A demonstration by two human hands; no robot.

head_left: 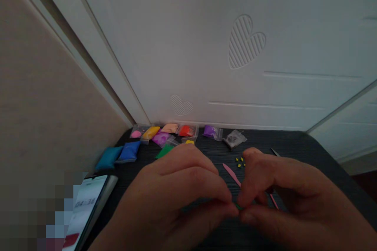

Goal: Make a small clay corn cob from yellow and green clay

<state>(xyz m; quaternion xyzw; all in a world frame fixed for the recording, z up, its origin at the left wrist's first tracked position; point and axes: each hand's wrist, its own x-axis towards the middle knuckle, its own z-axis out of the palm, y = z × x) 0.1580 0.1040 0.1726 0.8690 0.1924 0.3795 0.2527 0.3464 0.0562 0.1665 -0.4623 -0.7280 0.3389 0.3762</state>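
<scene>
My left hand (pixel 185 184) and my right hand (pixel 288 188) meet low in the middle of the view, thumb and forefinger pinched on each. Between their fingertips shows a tiny green piece of modelling clay (pixel 238 206), mostly hidden by the fingers. Just beyond the hands lies a pink modelling knife (pixel 231 173), its lower end behind the right fingers. Several small yellow-and-dark pieces (pixel 239 165) sit close to my right forefinger. A green clay packet (pixel 165 151) lies behind my left hand, partly covered by it.
Several coloured clay packets, among them a blue one (pixel 129 151) and a purple one (pixel 209 131), line the back and left of the black table (pixel 259 141). A phone (pixel 86 208) leans at the left. A pointed metal tool (pixel 275 152) lies beyond my right hand. A white panel (pixel 188 47) stands behind.
</scene>
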